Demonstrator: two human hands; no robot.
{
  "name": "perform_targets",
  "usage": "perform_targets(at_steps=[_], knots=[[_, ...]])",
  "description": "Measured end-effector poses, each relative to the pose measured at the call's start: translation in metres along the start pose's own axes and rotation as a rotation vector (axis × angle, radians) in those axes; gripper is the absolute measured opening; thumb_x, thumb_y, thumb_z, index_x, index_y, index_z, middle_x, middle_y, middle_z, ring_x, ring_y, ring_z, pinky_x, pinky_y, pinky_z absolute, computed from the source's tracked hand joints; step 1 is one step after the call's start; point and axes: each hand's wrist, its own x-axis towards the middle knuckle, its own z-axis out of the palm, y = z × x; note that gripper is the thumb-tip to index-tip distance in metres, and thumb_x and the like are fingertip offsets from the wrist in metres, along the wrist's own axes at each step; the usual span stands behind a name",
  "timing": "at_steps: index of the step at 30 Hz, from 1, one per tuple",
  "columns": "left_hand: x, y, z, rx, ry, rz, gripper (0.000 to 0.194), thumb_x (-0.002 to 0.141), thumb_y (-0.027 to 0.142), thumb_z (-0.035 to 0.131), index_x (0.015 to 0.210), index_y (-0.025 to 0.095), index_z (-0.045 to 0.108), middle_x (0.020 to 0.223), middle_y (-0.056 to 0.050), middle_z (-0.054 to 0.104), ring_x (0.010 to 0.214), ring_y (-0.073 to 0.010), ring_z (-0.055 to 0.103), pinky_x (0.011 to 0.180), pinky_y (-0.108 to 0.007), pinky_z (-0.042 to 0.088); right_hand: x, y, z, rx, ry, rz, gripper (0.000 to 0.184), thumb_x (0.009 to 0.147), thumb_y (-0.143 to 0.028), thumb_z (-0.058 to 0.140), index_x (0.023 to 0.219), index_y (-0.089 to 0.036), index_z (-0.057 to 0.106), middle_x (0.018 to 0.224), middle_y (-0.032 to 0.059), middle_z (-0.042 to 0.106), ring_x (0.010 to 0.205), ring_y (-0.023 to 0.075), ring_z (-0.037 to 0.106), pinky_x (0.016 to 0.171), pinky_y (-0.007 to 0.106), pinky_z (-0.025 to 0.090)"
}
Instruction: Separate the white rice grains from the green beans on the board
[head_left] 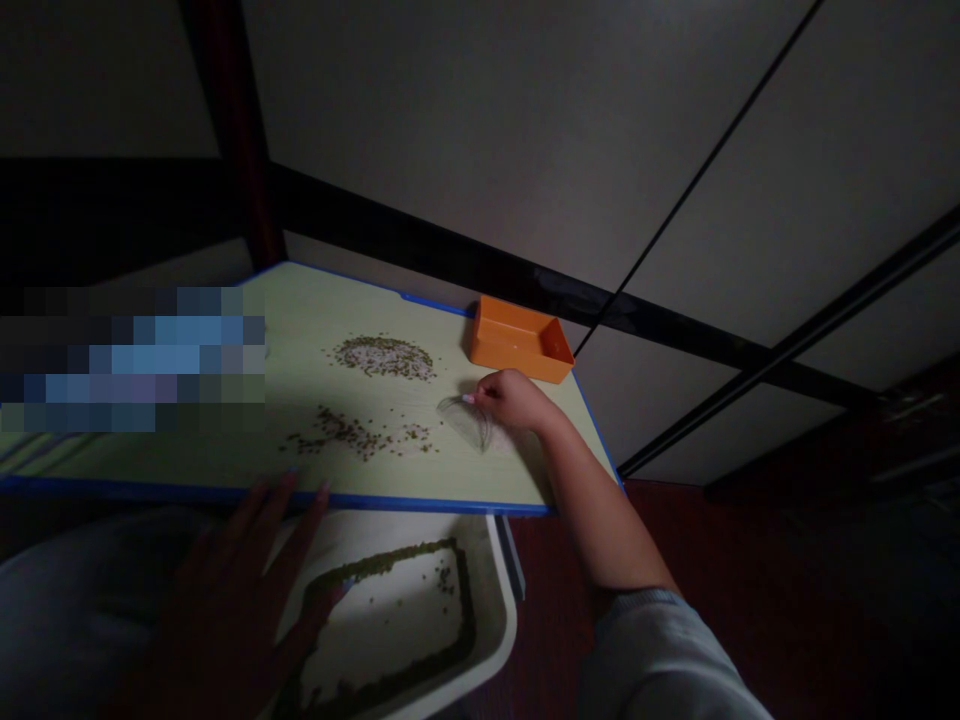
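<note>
My right hand (511,398) is closed in a pinch on a clear, curved plastic piece (466,422), held low over the pale green tabletop. Whether it is a cup or a scoop I cannot tell. To its left lies a pile of small green beans mixed with whitish grains (384,357). Nearer to me is a looser scatter of darker beans (349,434). My left hand (232,580), dim in shadow, has its fingers spread at the table's front edge. Its thumb is over a white tub (504,625) with green beans along the edges of its floor.
An orange open box (517,360) stands at the table's far right corner. Blue trim runs round the pale green table (495,490). Light cabinet panels (465,130) rise behind it, and dark reddish floor (559,620) shows at right. A blurred-out patch covers the left.
</note>
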Motion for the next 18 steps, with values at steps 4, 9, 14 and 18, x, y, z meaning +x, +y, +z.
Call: perform_targets(at_steps=[4, 9, 14, 18], knots=[[0.001, 0.0, 0.0, -0.005, 0.015, 0.003, 0.075, 0.078, 0.049, 0.045, 0.144, 0.029, 0.018, 0.155, -0.014, 0.027, 0.144, -0.0332, 0.022, 0.108, -0.059, 0.032, 0.001, -0.004, 0.003, -0.019, 0.019, 0.008, 0.034, 0.085, -0.035, 0.052, 0.063, -0.011, 0.062, 0.051, -0.0041, 0.04, 0.05, 0.0062, 0.028, 0.052, 0.025, 0.017], [0.0, 0.001, 0.001, -0.007, 0.006, -0.009, 0.073, 0.078, 0.048, 0.043, 0.144, 0.03, 0.017, 0.157, -0.011, 0.023, 0.145, -0.0315, 0.018, 0.11, -0.059, 0.03, -0.001, -0.01, 0.002, 0.035, 0.014, 0.031, 0.037, 0.087, -0.035, 0.049, 0.066, -0.009, 0.066, 0.048, -0.0049, 0.037, 0.05, 0.0064, 0.026, 0.052, 0.025, 0.017], [-0.001, 0.0, 0.002, -0.016, 0.008, -0.013, 0.074, 0.077, 0.047, 0.044, 0.144, 0.031, 0.017, 0.158, -0.01, 0.02, 0.146, -0.0314, 0.018, 0.111, -0.058, 0.028, -0.002, -0.014, 0.001, 0.123, -0.02, 0.03, 0.039, 0.088, -0.037, 0.048, 0.07, -0.009, 0.068, 0.046, -0.0058, 0.036, 0.048, 0.0061, 0.027, 0.051, 0.024, 0.019], [0.0, -0.002, 0.002, 0.015, 0.003, 0.017, 0.074, 0.078, 0.046, 0.044, 0.145, 0.029, 0.016, 0.157, -0.012, 0.021, 0.145, -0.0328, 0.019, 0.109, -0.059, 0.031, -0.003, -0.013, 0.004, 0.229, -0.044, -0.001, 0.04, 0.087, -0.041, 0.05, 0.069, -0.01, 0.066, 0.049, -0.0056, 0.039, 0.049, 0.0057, 0.03, 0.051, 0.022, 0.022]])
